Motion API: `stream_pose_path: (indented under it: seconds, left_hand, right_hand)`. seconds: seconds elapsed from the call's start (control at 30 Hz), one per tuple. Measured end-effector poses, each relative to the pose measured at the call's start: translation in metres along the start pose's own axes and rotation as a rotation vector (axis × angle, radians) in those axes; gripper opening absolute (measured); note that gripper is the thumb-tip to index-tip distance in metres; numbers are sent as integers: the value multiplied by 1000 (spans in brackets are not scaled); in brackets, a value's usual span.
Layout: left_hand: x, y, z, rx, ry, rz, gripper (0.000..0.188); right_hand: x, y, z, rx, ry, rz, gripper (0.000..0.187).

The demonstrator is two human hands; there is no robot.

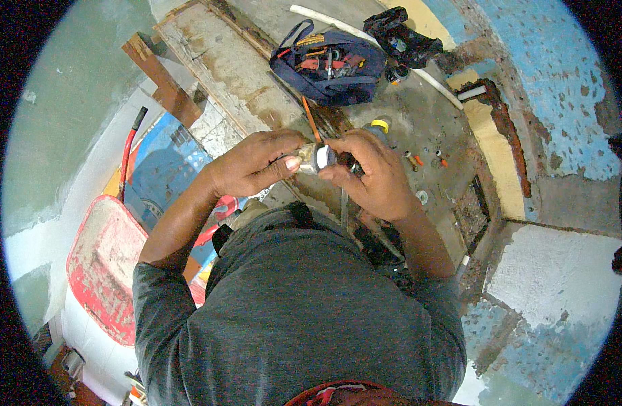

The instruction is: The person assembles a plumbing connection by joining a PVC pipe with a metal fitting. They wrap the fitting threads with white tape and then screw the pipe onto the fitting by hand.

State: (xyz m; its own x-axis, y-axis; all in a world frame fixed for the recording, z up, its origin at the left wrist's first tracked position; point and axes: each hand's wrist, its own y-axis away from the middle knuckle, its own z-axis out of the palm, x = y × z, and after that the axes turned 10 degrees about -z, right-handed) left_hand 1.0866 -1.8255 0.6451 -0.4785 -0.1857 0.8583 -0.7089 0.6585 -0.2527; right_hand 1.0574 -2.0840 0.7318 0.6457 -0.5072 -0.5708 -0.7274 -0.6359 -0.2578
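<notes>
So from my end of the feed: the small clear jar is up in the air in front of the shirt, between both hands. Left hand has its fingers clamped round the body, and the right hand has thumb and forefinger pinched on the white lid.

My guess is it's light and stiff, smooth enough to slip if your fingers are dusty. Glass or plastic? Can't tell, so I'd treat it as breakable: body in one hand, lid by its rim in the other.

Headcount: one jar, one lid, one navy tool bag on the floor with too many tools to count, one black plastic bag, one yellow-capped bottle, one white ring. White pipe shows in three stretches, though two could be one length running behind the bag.
</notes>
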Motion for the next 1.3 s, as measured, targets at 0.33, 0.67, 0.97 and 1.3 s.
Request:
stream_pose_path:
  seconds: [0.33, 0.67, 0.97, 1.3]
  left_hand:
    - [13, -6, -11, -192, 216, -115, 45]
    - [9, -1, -10, -317, 323, -228, 47]
    - [-4, 1, 5, -244, 196, -108, 48]
    - [-16, 5, 13, -281, 86, -102, 46]
  right_hand:
    - [6, 0, -11, -96, 35, -122, 45]
    - [10, 4, -1, -96, -5, -113, 36]
    - [2, 14, 18, -74, 9, 3, 32]
    - [-4, 28, 38, -124, 98, 191, 35]
